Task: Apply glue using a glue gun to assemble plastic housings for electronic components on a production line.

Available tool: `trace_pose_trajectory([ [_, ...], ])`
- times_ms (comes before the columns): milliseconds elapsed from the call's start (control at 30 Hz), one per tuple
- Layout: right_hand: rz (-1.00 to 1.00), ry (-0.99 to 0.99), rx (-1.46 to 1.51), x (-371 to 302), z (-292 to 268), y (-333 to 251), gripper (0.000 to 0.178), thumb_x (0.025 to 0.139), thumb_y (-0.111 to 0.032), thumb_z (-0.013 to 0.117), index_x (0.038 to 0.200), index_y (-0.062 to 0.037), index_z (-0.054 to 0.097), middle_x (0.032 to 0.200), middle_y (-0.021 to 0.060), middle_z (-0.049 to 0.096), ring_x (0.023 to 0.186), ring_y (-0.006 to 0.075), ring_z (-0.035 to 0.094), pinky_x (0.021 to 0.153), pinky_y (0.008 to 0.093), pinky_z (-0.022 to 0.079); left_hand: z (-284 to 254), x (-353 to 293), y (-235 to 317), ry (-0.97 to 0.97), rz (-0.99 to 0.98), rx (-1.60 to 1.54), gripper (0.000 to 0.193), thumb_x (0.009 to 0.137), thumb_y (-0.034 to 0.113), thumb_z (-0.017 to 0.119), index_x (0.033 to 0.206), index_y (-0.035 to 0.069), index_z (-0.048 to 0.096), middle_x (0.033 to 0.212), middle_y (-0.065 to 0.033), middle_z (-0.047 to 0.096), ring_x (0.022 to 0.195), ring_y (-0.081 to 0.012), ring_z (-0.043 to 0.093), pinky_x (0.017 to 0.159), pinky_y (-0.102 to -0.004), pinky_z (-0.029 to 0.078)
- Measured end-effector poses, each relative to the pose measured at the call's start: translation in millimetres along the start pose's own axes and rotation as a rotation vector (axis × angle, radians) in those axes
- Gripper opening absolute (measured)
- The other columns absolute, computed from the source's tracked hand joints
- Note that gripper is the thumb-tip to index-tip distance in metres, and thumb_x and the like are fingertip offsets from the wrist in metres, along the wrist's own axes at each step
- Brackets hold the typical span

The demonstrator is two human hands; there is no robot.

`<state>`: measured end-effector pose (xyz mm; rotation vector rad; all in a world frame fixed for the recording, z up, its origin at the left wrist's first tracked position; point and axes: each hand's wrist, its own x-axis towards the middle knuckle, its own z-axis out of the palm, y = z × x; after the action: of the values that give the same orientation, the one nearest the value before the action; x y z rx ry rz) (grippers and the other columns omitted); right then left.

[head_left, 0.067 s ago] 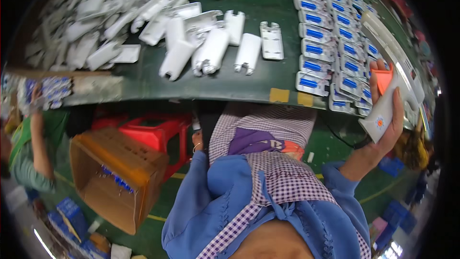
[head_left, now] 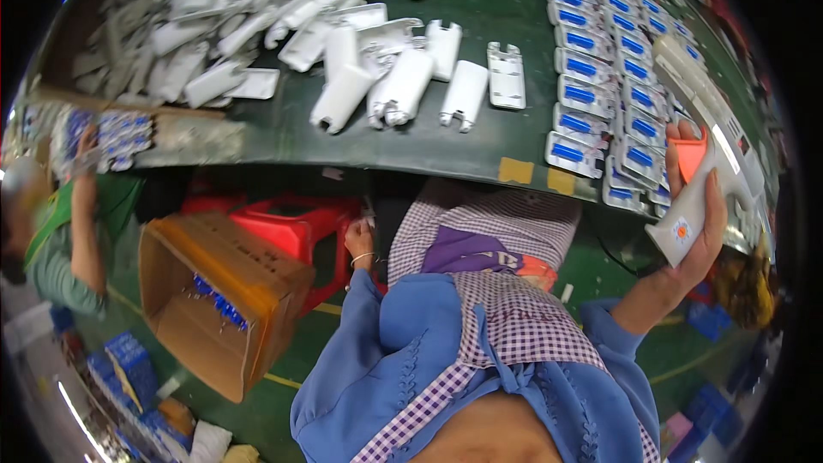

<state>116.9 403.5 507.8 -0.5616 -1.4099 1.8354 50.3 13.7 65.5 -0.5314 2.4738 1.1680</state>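
Right hand [head_left: 706, 244] grips 1 grey, orange-triggered tool [head_left: 729, 154]. Left hand [head_left: 358, 240] is near the red stool [head_left: 276, 230]; its grip cannot be made out.

**Right hand [head_left: 703, 249] grips a grey handheld device [head_left: 722, 133] beside rows of blue-filled white shells [head_left: 579, 67]**

The person's fingers [head_left: 674, 173] curl at the device's orange trigger [head_left: 691, 154], by the right end of the green table [head_left: 343, 153]. The left hand [head_left: 360, 243] is low near a red stool [head_left: 291, 227]; whether it holds anything is unclear. White casings [head_left: 350, 96] lie heaped on the table's left and scattered toward its middle. An open cardboard box [head_left: 279, 279] containing blue pieces [head_left: 221, 302] sits beside the stool. A co-worker [head_left: 64, 270] in green is at far left.
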Motion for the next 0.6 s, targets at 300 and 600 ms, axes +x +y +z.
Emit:
trace_pose_trajectory([
  [300, 0.002, -0.071, 0.045, -5.8, 7.0, 18.6, 0.048, 0.094, -0.007, 0.045, 0.131, 0.0171, 0.028, 0.122, 0.0376, 0.046, 0.114, 0.0442, 0.052, 0.096, 0.0460, 0.049, -84.9, -104.7, 299.0, 0.241, 1.491, 0.053, 0.019, 0.072, -0.001, 0.071, 0.089, 0.001, 0.062, 0.077, -0.0097, 0.060, 0.067, -0.0277, 0.058, 0.061, -0.0359, 0.047],
  [600, 0.006, -0.024, 0.098, -24.6, -7.7, 20.8, 0.049, 0.091, -0.006, 0.049, 0.131, 0.0160, 0.030, 0.117, 0.0364, 0.050, 0.107, 0.0431, 0.057, 0.089, 0.0457, 0.053, -28.3, -91.5, 385.3, 0.355, 1.376, 0.675, 0.035, 0.070, 0.026, 0.073, 0.086, 0.000, 0.056, 0.082, -0.0095, 0.055, 0.082, -0.0212, 0.054, 0.063, -0.0298, 0.044],
])
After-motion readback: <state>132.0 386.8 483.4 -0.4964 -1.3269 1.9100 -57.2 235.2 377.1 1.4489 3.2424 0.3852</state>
